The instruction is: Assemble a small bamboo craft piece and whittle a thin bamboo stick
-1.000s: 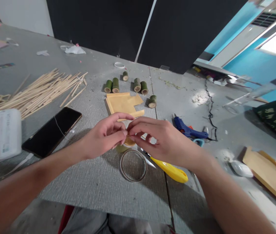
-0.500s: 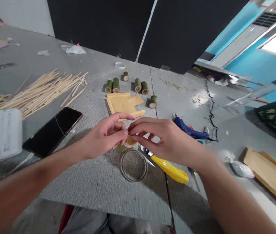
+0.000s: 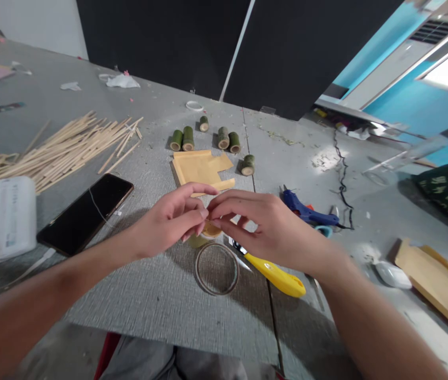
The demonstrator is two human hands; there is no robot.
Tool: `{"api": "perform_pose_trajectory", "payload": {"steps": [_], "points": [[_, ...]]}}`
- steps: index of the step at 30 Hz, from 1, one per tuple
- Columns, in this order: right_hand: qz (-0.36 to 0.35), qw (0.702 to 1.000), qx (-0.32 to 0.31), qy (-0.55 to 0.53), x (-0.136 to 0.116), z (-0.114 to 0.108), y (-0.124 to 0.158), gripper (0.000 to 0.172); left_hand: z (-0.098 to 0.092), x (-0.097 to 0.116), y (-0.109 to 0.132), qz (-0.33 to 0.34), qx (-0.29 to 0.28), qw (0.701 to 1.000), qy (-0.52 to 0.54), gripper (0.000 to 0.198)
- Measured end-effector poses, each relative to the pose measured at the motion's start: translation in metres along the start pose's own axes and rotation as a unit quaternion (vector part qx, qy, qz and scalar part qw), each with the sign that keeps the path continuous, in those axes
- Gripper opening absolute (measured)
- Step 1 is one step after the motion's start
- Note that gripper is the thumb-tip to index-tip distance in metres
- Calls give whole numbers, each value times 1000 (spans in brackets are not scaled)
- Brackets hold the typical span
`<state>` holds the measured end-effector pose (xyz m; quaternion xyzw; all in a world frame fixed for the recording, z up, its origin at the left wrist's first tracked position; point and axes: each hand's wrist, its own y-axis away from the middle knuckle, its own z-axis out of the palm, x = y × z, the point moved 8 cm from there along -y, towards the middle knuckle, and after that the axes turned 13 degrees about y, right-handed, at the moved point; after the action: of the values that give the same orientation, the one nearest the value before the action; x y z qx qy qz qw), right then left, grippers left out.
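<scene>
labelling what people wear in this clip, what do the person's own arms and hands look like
The left hand and right hand are ungloved, with no ring visible. The left forearm and right forearm are bare as far as the picture shows: no sleeve, watch or bracelet in view.

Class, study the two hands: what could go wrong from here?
1. The left hand and right hand meet over a small round piece, partly hiding it; it could slip or tip.
2. The yellow-handled tool lies close to the right hand, which might knock it.
3. The thin ring lies near the piece and may get nudged.
</scene>
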<state>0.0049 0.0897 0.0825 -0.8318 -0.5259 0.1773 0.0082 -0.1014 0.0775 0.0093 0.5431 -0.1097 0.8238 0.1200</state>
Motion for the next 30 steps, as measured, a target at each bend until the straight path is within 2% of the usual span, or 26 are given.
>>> {"api": "perform_pose_trajectory", "payload": {"steps": [4, 17, 30], "points": [[7, 1000, 12, -9, 1, 0, 0, 14, 0, 0, 0, 3, -5, 1000, 6, 32], [2, 1000, -9, -5, 5, 1, 1, 13, 1, 2, 0, -1, 2, 1000, -23, 33], [-8, 1000, -8, 0, 1, 1, 1, 16, 2, 1, 1, 0, -1, 1000, -26, 27]]}}
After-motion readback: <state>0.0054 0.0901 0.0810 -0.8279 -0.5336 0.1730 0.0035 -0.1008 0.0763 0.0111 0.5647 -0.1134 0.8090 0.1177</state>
